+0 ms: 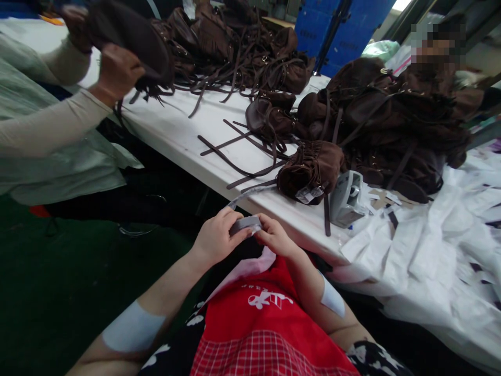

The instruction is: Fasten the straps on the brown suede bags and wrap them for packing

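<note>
In front of my red apron (250,313), my left hand (217,237) and my right hand (276,237) hold a small grey roll of tape (245,224) between them. Fingers of both hands are closed on its edges, and a crumpled clear bit shows at its right end. A clear, thin strip (250,192) runs from near my left fingers towards a brown drawstring bag (309,169) at the table edge. That bag lies on its side, with a white tag by its opening. Right of it stands a grey tape dispenser (347,201).
Brown bags are heaped at the table's back (235,47) and right (391,120). Long straps (235,162) lie across the white table (172,122). White wrapping (422,261) covers its right end. At left, a co-worker's hands (115,70) hold a brown bag (129,42).
</note>
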Motion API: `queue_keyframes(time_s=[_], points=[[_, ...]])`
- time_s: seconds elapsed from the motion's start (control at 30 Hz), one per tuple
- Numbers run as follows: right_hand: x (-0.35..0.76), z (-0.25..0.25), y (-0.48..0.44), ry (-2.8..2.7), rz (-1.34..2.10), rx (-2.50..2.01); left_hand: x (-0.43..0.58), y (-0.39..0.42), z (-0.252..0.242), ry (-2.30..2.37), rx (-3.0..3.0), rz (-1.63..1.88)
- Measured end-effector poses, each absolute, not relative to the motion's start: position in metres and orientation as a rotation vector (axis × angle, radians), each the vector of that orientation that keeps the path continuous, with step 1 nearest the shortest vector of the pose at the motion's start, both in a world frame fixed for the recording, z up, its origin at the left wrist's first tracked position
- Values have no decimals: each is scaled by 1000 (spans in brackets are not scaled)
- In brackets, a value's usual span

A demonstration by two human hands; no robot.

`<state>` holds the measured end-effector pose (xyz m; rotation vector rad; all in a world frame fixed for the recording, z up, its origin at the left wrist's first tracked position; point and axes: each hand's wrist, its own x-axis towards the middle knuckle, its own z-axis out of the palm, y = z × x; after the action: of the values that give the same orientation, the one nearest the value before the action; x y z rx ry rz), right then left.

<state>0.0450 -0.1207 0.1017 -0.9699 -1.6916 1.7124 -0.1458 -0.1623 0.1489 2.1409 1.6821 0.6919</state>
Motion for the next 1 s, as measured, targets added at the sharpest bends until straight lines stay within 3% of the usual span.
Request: queue_keyframes(time_s=[0.2, 0.4, 0.53, 0.7, 0.8, 1.0], points=[[32, 104, -129, -1113, 2039, -758, -121, -171, 132, 1841, 1974, 1188], [24, 99, -136, -894, 2209, -708, -110, -171, 122, 1855, 1935, 1191], [36, 100, -125, -1303, 1974, -894, -127, -162, 128, 1785, 2082, 722], [53, 121, -124, -2193, 1276, -1099, -138, -162, 134, 1613, 2256, 232], [56, 129, -128, -2384, 1032, -1133, -136, -165, 139, 1568, 2316, 243], [57, 127, -123, -2027, 1356, -1030, -142, -164, 154, 1544, 2293, 606]])
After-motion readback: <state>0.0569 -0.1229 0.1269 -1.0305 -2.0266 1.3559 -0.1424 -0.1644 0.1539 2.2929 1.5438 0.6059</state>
